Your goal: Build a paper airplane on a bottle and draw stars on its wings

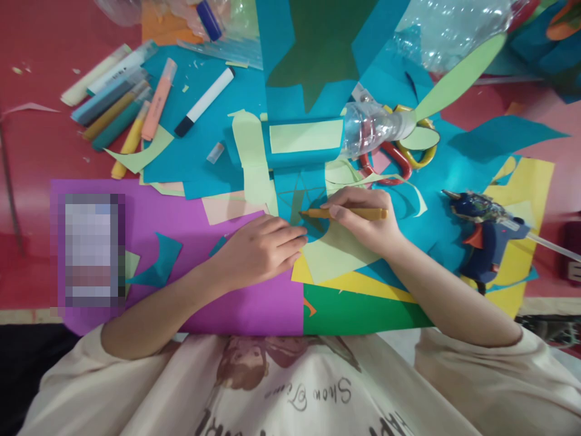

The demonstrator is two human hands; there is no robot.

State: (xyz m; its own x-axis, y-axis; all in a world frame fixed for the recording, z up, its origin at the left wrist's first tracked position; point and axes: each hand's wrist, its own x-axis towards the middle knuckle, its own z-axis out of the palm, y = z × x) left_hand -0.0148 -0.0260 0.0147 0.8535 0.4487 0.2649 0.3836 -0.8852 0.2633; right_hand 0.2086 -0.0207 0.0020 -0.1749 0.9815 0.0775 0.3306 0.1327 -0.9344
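My right hand [363, 221] is closed round a mustard-yellow pen [358, 213], whose tip rests on a piece of teal paper [313, 224] in the middle of the spread. Drawn lines show on that teal piece. My left hand [261, 249] lies flat, fingers stretched out, pressing on the papers just left of the pen tip, over a purple sheet [181, 212]. A pale green paper piece [336, 254] lies under my right hand.
A plastic bottle wrapped in teal and light green paper [313, 142] lies behind my hands, red and yellow scissors [399, 154] beside it. A blue glue gun [485, 239] rests right. Several markers [122, 103] lie upper left. A green sheet [358, 312] lies nearest me.
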